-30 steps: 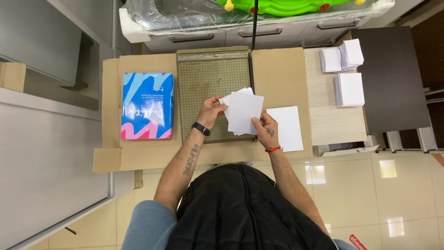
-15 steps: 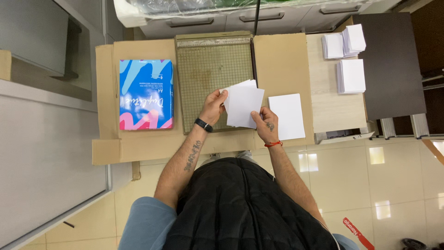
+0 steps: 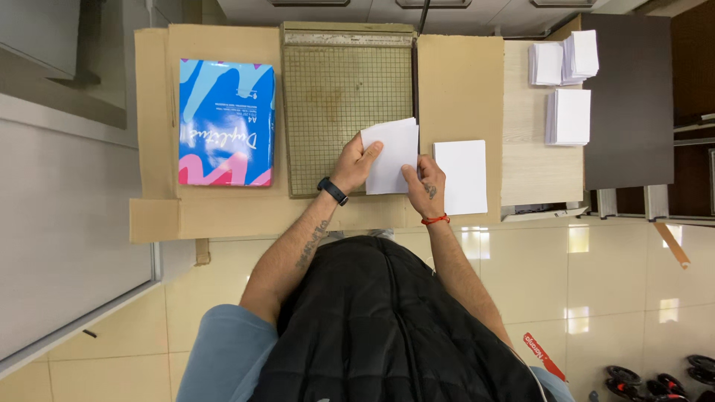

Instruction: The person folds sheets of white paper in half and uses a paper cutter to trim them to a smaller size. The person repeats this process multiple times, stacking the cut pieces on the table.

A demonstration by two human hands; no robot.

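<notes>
Tiled floor (image 3: 611, 298) below; cardboard-covered bench (image 3: 462, 82) fills upper view. On bench, left to right: blue-pink paper ream (image 3: 226, 123), gridded paper cutter (image 3: 346, 104), white cut sheet (image 3: 460, 177) lying flat, small white stacks (image 3: 570, 115) far right on pale wood. I see white paper stack (image 3: 391, 152) at cutter's right edge, held by both hands. Left hand (image 3: 356, 162), watch on wrist: grip closed on stack's left side, thumb on top. Right hand (image 3: 424, 182), red wristband: grip pinching stack's lower right corner.
</notes>
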